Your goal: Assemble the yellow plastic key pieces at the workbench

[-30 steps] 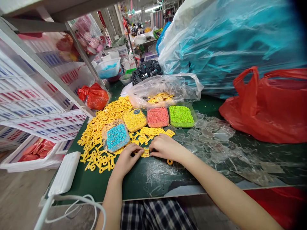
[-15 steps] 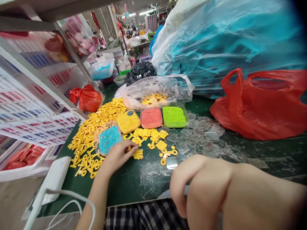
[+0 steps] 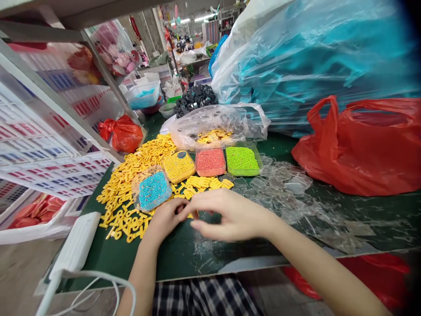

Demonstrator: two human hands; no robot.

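Observation:
My left hand [image 3: 168, 216] rests low over the green table just in front of the tray of blue beads [image 3: 154, 191]. Its fingers are curled together at a small yellow plastic piece [image 3: 190, 215], mostly covered by my right hand. Reaching in from the right, my right hand [image 3: 226, 215] has its thumb and fingers apart, with the fingertips at the left fingers; I see nothing held in it. Behind the hands lie flat yellow plastic pieces [image 3: 200, 183]. Trays of yellow beads [image 3: 179, 167], pink beads [image 3: 210, 162] and green beads [image 3: 242, 160] stand in a row.
A heap of yellow parts [image 3: 125, 184] spreads along the left. Clear plastic pieces [image 3: 289, 188] lie scattered to the right, before a red bag [image 3: 355, 149]. A large bag of blue material [image 3: 315, 66] stands behind. A white power strip [image 3: 77, 241] sits at the left edge.
My right hand has swung from the near right, close to the camera, over to my left hand, and its fingers have spread. The left hand has stayed about where it was.

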